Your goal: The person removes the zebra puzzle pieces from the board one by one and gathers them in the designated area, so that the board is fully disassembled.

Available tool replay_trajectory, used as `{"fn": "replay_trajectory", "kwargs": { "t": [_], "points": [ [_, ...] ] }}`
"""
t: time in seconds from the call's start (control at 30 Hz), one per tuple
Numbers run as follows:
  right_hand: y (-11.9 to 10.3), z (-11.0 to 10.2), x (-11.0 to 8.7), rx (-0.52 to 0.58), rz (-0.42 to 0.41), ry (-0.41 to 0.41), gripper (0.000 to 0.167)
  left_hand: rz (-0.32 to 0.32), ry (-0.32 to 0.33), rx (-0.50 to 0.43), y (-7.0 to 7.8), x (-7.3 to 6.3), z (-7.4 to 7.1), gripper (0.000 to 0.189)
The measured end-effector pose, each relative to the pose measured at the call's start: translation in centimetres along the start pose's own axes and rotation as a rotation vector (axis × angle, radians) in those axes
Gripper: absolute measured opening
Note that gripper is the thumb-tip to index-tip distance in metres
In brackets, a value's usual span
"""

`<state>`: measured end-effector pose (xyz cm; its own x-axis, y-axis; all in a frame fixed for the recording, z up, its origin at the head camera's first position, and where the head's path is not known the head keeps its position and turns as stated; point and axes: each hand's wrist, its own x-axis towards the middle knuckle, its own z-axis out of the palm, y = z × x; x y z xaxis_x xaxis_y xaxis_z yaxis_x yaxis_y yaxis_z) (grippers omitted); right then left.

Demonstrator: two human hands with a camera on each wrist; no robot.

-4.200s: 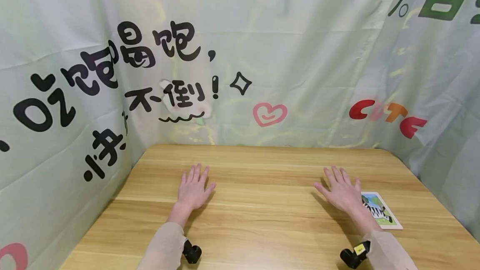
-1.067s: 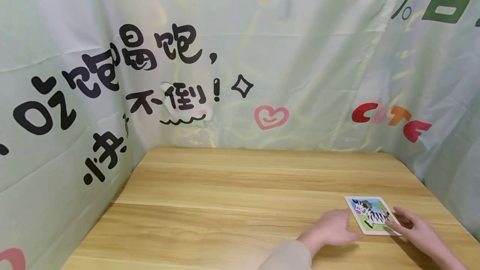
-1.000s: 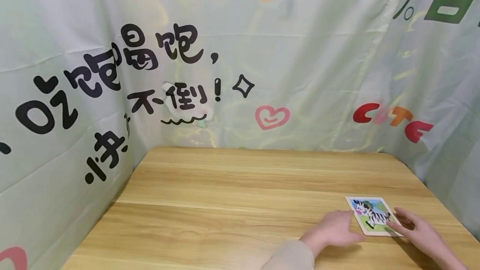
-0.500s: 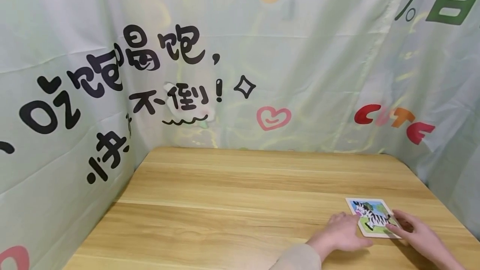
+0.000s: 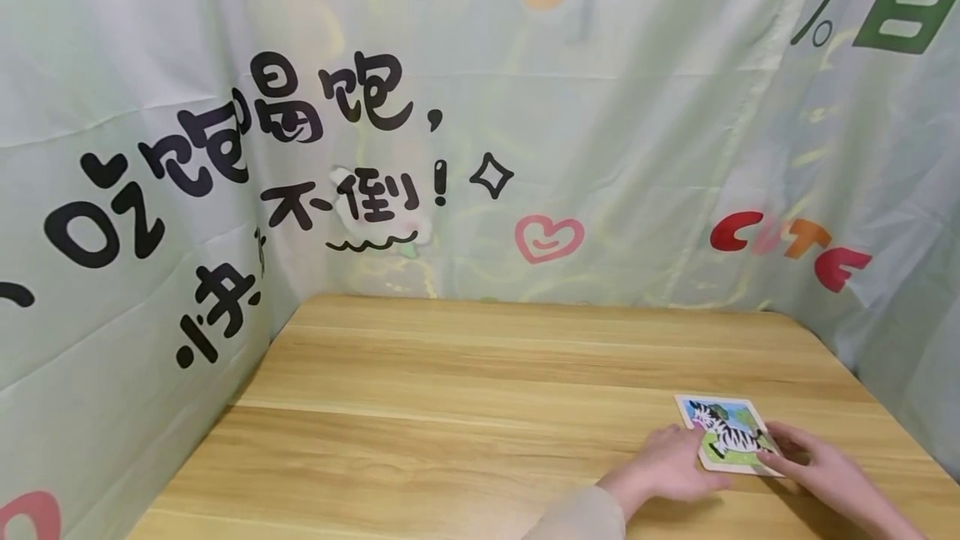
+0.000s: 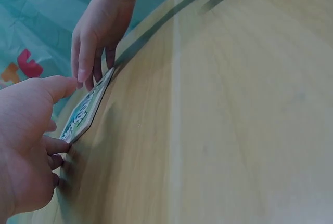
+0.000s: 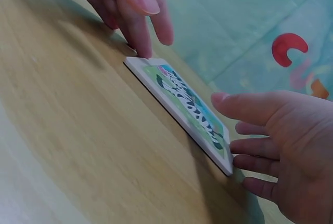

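Observation:
A thin square board with a zebra picture and a white border (image 5: 731,433) lies flat on the wooden table at the right in the head view. My left hand (image 5: 667,465) is at its left edge; in the right wrist view its fingertips (image 7: 143,47) come down right at the board's corner. My right hand (image 5: 821,467) is at the opposite edge, its fairly straight fingers (image 7: 257,148) touching the side and its thumb held above. The left wrist view shows the board (image 6: 86,112) edge-on between both hands.
Pale wood tabletop (image 5: 420,407) spreads to the left and behind the board. A printed cloth curtain (image 5: 615,148) with black characters and coloured letters encloses the table at the back and sides.
Both hands first lay flat and apart on the table, then came to opposite sides of the zebra board. In the last half second, board and hands have shifted slightly left.

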<state>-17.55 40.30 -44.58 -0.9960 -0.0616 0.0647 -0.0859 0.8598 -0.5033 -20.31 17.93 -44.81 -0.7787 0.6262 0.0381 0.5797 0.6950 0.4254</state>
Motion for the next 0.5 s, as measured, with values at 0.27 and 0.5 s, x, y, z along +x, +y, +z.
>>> {"fn": "replay_trajectory", "kwargs": {
  "t": [0.27, 0.5],
  "points": [
    [-1.7, 1.0, 1.3, 0.024, -0.004, -0.022, 0.063, -0.007, 0.021, -0.035, -2.2, -0.4, -1.0, 0.058],
    [-3.2, 2.0, 1.9, 0.05, -0.048, -0.005, 0.062, -0.006, -0.025, -0.021, -3.8, -1.3, -1.7, 0.065]
  ]
}}
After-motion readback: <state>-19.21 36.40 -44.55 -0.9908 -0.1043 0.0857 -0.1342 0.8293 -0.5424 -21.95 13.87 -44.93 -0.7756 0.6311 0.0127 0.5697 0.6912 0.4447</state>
